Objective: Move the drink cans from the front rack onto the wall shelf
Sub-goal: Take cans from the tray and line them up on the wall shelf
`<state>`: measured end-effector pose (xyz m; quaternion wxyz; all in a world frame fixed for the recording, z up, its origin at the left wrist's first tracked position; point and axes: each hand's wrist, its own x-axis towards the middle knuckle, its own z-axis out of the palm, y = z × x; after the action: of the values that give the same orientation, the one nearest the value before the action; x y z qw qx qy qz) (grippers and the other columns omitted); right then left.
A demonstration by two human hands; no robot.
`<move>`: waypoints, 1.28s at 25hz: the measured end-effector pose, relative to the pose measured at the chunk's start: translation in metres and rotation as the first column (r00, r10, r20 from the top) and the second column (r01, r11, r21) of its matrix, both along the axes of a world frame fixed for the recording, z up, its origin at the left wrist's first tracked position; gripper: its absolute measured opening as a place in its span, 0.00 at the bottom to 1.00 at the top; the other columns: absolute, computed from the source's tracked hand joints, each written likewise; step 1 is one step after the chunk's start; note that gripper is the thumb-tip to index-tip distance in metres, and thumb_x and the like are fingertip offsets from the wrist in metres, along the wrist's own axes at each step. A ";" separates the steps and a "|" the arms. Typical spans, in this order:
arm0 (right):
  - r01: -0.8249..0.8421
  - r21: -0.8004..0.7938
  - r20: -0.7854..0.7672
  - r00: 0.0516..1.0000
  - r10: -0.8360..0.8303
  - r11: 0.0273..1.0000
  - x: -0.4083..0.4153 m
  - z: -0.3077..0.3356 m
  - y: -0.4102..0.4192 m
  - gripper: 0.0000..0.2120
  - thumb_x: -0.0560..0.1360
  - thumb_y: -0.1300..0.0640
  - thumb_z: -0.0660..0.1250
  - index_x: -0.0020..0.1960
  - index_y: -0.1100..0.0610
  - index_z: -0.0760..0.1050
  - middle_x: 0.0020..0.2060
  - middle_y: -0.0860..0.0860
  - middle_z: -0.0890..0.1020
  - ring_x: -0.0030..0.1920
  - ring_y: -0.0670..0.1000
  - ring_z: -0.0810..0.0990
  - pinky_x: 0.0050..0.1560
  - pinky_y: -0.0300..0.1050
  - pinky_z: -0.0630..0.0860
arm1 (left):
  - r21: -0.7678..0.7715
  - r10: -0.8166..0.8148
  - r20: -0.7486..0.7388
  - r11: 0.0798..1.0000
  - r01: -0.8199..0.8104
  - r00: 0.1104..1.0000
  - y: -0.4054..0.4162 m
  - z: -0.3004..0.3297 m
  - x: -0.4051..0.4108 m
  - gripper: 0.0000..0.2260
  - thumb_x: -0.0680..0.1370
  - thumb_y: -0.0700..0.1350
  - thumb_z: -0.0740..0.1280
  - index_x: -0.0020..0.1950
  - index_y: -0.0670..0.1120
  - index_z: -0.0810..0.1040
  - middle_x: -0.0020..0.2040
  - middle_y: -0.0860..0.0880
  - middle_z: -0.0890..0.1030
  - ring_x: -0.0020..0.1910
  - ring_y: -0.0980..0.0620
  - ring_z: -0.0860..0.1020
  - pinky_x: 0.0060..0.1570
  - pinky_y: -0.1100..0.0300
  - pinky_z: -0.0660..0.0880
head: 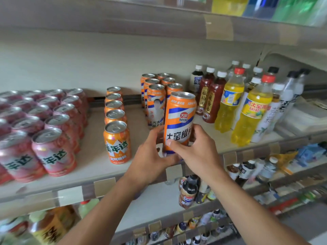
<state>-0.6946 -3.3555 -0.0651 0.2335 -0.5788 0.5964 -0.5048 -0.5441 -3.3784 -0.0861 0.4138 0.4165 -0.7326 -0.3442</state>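
Observation:
A tall orange, white and blue drink can point(179, 117) stands upright near the front edge of the wall shelf point(92, 167). Both hands hold its lower half: my left hand point(152, 152) wraps it from the left, and my right hand point(194, 147) grips it from the right with the thumb across the front. Behind it stand several matching tall cans point(156, 96) in two rows. To the left runs a single row of short orange cans point(117, 140).
Several pink-red cans point(53, 151) fill the shelf's left part. Bottles of dark tea point(213, 101) and yellow soda point(251, 110) stand to the right. Another shelf hangs overhead and lower shelves hold more bottles point(188, 191).

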 end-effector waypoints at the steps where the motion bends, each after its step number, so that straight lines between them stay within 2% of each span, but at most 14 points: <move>1: 0.004 -0.019 0.025 1.000 -0.003 1.000 -0.002 0.002 -0.013 0.21 0.66 0.51 0.79 0.55 0.48 0.74 0.45 0.40 0.83 0.43 0.32 0.80 0.37 0.28 0.74 | -0.020 0.052 0.036 0.998 -0.051 0.998 -0.004 -0.004 0.003 0.31 0.71 0.56 0.74 0.70 0.57 0.64 0.60 0.65 0.76 0.58 0.68 0.74 0.51 0.73 0.72; 4: 0.006 -0.042 0.040 0.999 -0.004 0.999 -0.007 0.004 -0.050 0.24 0.66 0.51 0.79 0.58 0.51 0.74 0.50 0.43 0.84 0.47 0.38 0.82 0.47 0.39 0.81 | -0.114 0.257 0.117 0.963 -0.244 0.959 -0.015 -0.015 0.003 0.23 0.77 0.55 0.68 0.69 0.53 0.66 0.63 0.56 0.76 0.59 0.61 0.74 0.56 0.64 0.74; 7: -0.008 -0.035 -0.002 1.000 0.008 0.999 -0.007 -0.001 -0.073 0.24 0.66 0.50 0.79 0.58 0.52 0.74 0.51 0.45 0.84 0.49 0.41 0.82 0.49 0.41 0.81 | -0.160 0.392 0.139 0.915 -0.370 0.909 -0.026 -0.017 -0.007 0.16 0.79 0.50 0.65 0.66 0.49 0.69 0.63 0.51 0.77 0.59 0.54 0.76 0.57 0.56 0.76; 11: -0.020 -0.028 -0.049 0.999 0.019 0.999 -0.003 -0.016 -0.093 0.25 0.66 0.49 0.79 0.58 0.52 0.74 0.52 0.45 0.83 0.50 0.44 0.82 0.51 0.43 0.81 | -0.250 0.478 0.195 0.869 -0.428 0.857 -0.041 -0.021 -0.015 0.11 0.80 0.42 0.61 0.63 0.47 0.70 0.60 0.45 0.79 0.55 0.45 0.79 0.49 0.49 0.78; 14: -0.027 -0.027 -0.048 0.999 0.026 0.999 0.000 -0.025 -0.102 0.26 0.65 0.49 0.79 0.58 0.51 0.74 0.53 0.46 0.83 0.51 0.45 0.82 0.49 0.40 0.79 | -0.257 0.514 0.222 0.851 -0.459 0.829 -0.047 -0.025 -0.017 0.12 0.80 0.41 0.60 0.62 0.46 0.70 0.59 0.44 0.78 0.54 0.44 0.78 0.48 0.51 0.77; 19: -0.018 -0.041 -0.036 0.999 0.016 0.999 0.005 -0.035 -0.115 0.25 0.65 0.48 0.80 0.57 0.51 0.74 0.52 0.48 0.84 0.51 0.48 0.83 0.50 0.45 0.80 | -0.335 0.573 0.279 0.810 -0.481 0.771 -0.050 -0.027 -0.021 0.12 0.79 0.41 0.61 0.62 0.44 0.71 0.57 0.43 0.79 0.53 0.43 0.78 0.44 0.54 0.74; 23: -0.040 -0.042 -0.027 0.999 0.039 0.998 0.009 -0.039 -0.117 0.27 0.66 0.47 0.80 0.59 0.54 0.73 0.54 0.50 0.82 0.53 0.49 0.82 0.49 0.39 0.77 | -0.340 0.616 0.375 0.787 -0.516 0.693 -0.054 -0.026 -0.020 0.12 0.79 0.43 0.60 0.62 0.44 0.70 0.55 0.44 0.78 0.51 0.43 0.78 0.44 0.52 0.75; 28: -0.068 -0.039 -0.021 0.998 0.067 0.997 0.009 -0.044 -0.125 0.28 0.65 0.45 0.80 0.57 0.53 0.72 0.53 0.50 0.82 0.52 0.50 0.81 0.47 0.43 0.78 | -0.367 0.603 0.348 0.792 -0.487 0.718 -0.059 -0.027 -0.024 0.11 0.78 0.41 0.60 0.61 0.44 0.71 0.54 0.43 0.78 0.50 0.45 0.77 0.42 0.57 0.73; 32: -0.102 -0.048 -0.022 0.995 0.101 0.994 0.009 -0.045 -0.125 0.29 0.66 0.46 0.80 0.60 0.54 0.71 0.55 0.49 0.81 0.53 0.49 0.80 0.48 0.42 0.77 | -0.370 0.602 0.341 0.792 -0.486 0.722 -0.062 -0.031 -0.025 0.11 0.77 0.41 0.61 0.60 0.43 0.71 0.53 0.43 0.78 0.49 0.44 0.77 0.42 0.55 0.73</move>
<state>-0.6855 -3.4807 -0.1098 0.2389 -0.6187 0.5558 -0.5012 -0.5696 -3.4406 -0.1171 0.3696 0.6247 -0.6878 -0.0055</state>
